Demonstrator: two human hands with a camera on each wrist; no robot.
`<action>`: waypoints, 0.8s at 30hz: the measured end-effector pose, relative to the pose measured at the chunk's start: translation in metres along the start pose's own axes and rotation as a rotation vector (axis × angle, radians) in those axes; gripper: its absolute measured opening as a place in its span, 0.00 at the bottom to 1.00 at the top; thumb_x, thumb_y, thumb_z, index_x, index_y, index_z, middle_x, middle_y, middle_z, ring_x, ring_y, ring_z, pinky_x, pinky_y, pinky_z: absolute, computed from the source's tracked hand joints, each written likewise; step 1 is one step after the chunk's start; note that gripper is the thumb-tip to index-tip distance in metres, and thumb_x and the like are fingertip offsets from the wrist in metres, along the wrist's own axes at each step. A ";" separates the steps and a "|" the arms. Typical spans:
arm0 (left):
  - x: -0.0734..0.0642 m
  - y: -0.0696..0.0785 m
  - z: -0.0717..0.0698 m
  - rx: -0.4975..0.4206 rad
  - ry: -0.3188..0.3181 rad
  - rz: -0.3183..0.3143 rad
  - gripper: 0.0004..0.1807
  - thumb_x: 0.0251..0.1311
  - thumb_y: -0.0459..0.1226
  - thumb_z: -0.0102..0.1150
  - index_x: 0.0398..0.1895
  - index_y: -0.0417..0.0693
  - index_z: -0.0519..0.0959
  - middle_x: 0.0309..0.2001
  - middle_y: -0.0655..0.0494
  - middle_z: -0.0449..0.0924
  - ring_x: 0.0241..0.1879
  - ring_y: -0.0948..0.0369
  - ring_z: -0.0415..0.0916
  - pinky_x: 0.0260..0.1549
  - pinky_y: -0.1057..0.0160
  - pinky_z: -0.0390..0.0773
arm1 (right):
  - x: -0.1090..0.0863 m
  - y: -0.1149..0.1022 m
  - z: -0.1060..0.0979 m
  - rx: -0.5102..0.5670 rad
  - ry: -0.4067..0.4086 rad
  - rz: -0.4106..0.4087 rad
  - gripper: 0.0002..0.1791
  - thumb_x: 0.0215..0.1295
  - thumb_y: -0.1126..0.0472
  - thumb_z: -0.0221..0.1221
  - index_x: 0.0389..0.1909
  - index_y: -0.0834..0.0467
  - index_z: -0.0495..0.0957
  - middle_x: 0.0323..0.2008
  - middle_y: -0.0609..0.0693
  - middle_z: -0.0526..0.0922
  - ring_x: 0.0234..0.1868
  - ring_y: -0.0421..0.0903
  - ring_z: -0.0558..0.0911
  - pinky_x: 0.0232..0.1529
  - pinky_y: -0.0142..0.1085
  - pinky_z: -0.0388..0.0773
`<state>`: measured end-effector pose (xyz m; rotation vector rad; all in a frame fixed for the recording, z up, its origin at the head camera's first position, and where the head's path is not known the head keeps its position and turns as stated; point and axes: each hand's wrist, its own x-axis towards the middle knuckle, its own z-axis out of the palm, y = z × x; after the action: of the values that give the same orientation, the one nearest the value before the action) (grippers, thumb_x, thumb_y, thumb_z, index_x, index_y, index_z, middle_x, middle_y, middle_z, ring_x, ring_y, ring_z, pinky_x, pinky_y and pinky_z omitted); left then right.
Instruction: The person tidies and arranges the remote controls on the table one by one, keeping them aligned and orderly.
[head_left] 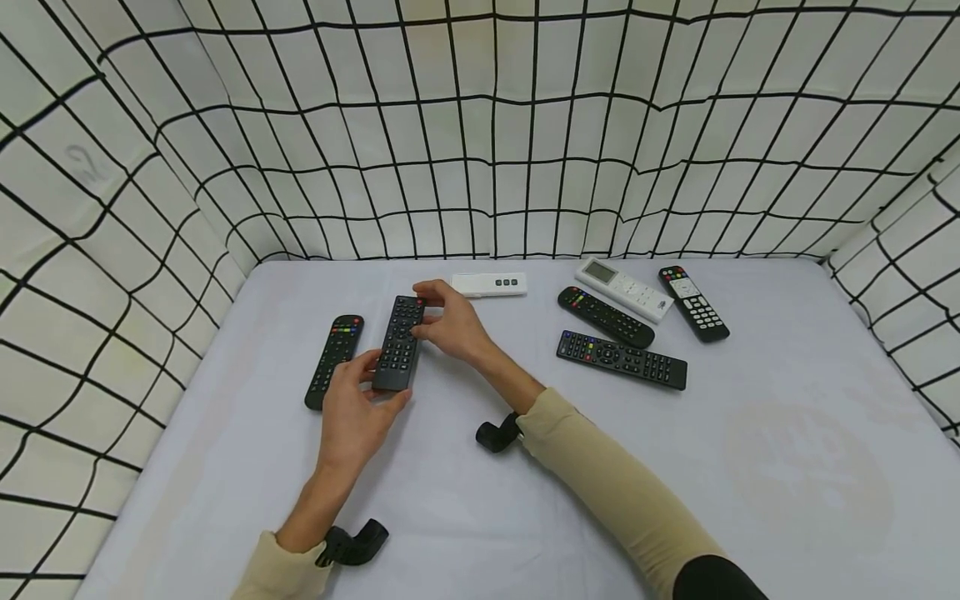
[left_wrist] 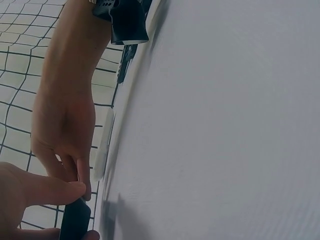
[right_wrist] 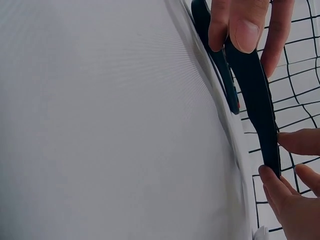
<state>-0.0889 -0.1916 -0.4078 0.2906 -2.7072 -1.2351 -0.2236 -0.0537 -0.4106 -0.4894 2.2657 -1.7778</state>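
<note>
Both hands hold a black remote control [head_left: 398, 343] by its edges, its buttons facing up. The left hand [head_left: 356, 412] grips the lower end, with the thumb on the near right corner. At the upper right edge, the right hand [head_left: 456, 323] pinches it between fingers and thumb. In the right wrist view the remote [right_wrist: 255, 90] is raised off the table, with the left hand [right_wrist: 245, 25] at its top end and the right hand [right_wrist: 295, 200] at the other. A second black remote with coloured buttons [head_left: 333, 360] lies just left of it.
Beyond the right hand lies a slim white remote [head_left: 491, 285]. To the right are a white remote with a screen [head_left: 624, 288], a black remote [head_left: 606, 317], another black remote [head_left: 621, 360] and a black-and-white remote [head_left: 693, 303]. Black netting [head_left: 495, 158] borders the white-covered table [head_left: 570, 517].
</note>
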 end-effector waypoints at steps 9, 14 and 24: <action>-0.001 0.000 -0.001 0.040 -0.044 -0.029 0.40 0.56 0.28 0.74 0.72 0.30 0.67 0.63 0.33 0.69 0.61 0.43 0.73 0.56 0.48 0.84 | 0.000 0.006 0.004 -0.057 -0.036 0.020 0.38 0.59 0.77 0.69 0.71 0.61 0.71 0.68 0.62 0.76 0.64 0.58 0.83 0.60 0.35 0.83; -0.001 -0.001 -0.001 0.046 -0.049 -0.024 0.41 0.56 0.28 0.74 0.72 0.29 0.67 0.63 0.31 0.68 0.60 0.42 0.73 0.54 0.49 0.85 | 0.001 0.006 0.005 -0.081 -0.044 0.001 0.36 0.59 0.76 0.69 0.70 0.61 0.72 0.68 0.62 0.77 0.64 0.58 0.83 0.58 0.35 0.84; 0.000 -0.002 -0.001 0.046 -0.057 -0.035 0.40 0.58 0.28 0.73 0.72 0.29 0.66 0.62 0.31 0.67 0.55 0.42 0.78 0.52 0.51 0.86 | 0.005 0.007 0.007 -0.119 -0.052 -0.005 0.34 0.60 0.74 0.70 0.68 0.61 0.74 0.66 0.59 0.80 0.66 0.55 0.81 0.61 0.38 0.82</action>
<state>-0.0882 -0.1935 -0.4092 0.3145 -2.7931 -1.2100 -0.2266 -0.0608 -0.4195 -0.5569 2.3462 -1.6194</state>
